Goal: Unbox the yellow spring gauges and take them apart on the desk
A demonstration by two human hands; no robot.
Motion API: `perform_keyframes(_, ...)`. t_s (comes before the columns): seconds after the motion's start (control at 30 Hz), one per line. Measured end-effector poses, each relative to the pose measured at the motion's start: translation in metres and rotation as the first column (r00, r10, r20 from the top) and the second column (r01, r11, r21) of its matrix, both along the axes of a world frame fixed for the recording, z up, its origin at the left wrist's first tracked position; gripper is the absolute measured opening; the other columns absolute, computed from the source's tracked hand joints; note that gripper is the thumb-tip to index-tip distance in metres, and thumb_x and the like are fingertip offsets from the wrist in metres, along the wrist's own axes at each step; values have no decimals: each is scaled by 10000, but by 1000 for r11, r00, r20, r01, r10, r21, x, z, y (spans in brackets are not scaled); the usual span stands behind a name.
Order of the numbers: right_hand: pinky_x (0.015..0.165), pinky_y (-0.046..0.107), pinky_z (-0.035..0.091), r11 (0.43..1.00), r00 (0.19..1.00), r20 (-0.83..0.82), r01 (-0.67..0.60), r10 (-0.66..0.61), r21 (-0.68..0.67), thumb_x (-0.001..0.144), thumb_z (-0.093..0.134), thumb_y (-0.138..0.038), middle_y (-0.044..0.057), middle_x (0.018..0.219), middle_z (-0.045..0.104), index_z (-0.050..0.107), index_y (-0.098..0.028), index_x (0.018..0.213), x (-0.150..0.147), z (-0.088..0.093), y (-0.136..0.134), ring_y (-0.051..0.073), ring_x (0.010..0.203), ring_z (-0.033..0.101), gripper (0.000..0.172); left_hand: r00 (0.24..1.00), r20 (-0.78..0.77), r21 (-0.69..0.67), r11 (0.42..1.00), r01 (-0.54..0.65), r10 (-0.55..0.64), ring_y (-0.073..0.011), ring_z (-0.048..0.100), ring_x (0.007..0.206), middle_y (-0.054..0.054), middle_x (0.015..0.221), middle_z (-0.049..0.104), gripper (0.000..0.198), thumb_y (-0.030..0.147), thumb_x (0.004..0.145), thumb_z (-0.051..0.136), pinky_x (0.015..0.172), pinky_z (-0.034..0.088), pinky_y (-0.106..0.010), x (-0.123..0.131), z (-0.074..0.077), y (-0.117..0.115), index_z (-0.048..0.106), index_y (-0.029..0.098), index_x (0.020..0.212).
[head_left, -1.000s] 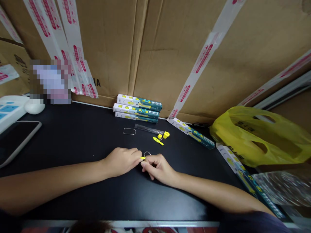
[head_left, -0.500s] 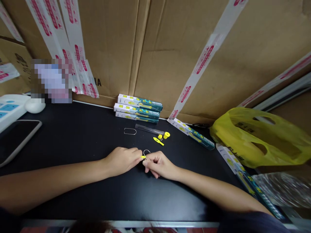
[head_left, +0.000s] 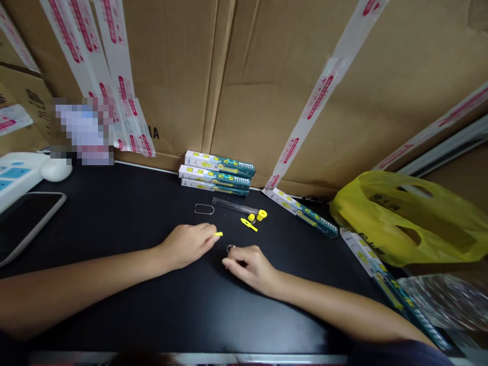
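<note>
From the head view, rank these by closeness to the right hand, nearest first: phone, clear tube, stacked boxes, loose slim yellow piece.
From the right hand:
1. Slim yellow piece, just ahead of it.
2. Clear tube, farther ahead, slightly left.
3. Stacked boxes, behind the tube.
4. Phone, far left.

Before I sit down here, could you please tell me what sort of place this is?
Perhaps a makeshift workspace: small loose yellow parts lie on a black tabletop, with taped cardboard behind it.
</note>
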State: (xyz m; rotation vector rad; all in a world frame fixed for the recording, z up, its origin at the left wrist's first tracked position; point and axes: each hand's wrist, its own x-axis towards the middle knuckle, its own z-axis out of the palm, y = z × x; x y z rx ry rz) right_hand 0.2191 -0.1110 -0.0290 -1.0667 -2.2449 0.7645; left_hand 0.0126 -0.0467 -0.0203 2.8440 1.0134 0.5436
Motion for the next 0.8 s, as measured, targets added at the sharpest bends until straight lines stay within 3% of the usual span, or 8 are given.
perform_keyframes(0.17,528,204,295,976,974,89,203,-210,80,906,468,-364,-33,559,454,501,-173,603,7,-2,31,84,513,387,360,976,-34,23,976,216,-215,-150,613,724,0,819,605,96,242,885,398,628,429,-234,3,0,-9,479,190,892)
perform_keyframes(0.23,514,206,277,965,955,158,231,-249,126,896,493,-371,-33,545,479,528,-174,603,5,-1,44,85,498,397,355,966,-14,9,966,258,-258,-164,611,751,-13,843,606,141,200,808,421,657,446,-249,2,2,-9,463,185,942)
perform_keyframes(0.43,499,220,251,949,934,211,248,-287,194,879,500,-511,-10,574,575,625,-180,671,-19,1,80,90,475,425,410,970,3,-55,969,243,-243,-194,600,781,-42,868,598,354,100,637,393,692,475,-289,0,3,-7,416,176,982)
perform_keyframes(0.6,503,226,253,952,940,197,244,-279,185,864,487,-564,5,642,637,653,-184,748,-25,1,90,93,485,463,431,975,14,-65,972,224,-224,-183,616,808,-54,938,610,337,66,702,373,725,479,-283,-1,-1,-5,391,170,1022)
perform_keyframes(0.8,514,224,275,954,951,128,261,-280,146,891,443,-555,-5,633,600,626,-182,781,-22,2,88,94,498,458,430,976,41,-21,976,217,-216,-173,630,781,-55,905,611,307,57,755,363,698,476,-266,-1,-4,-4,373,158,1045)
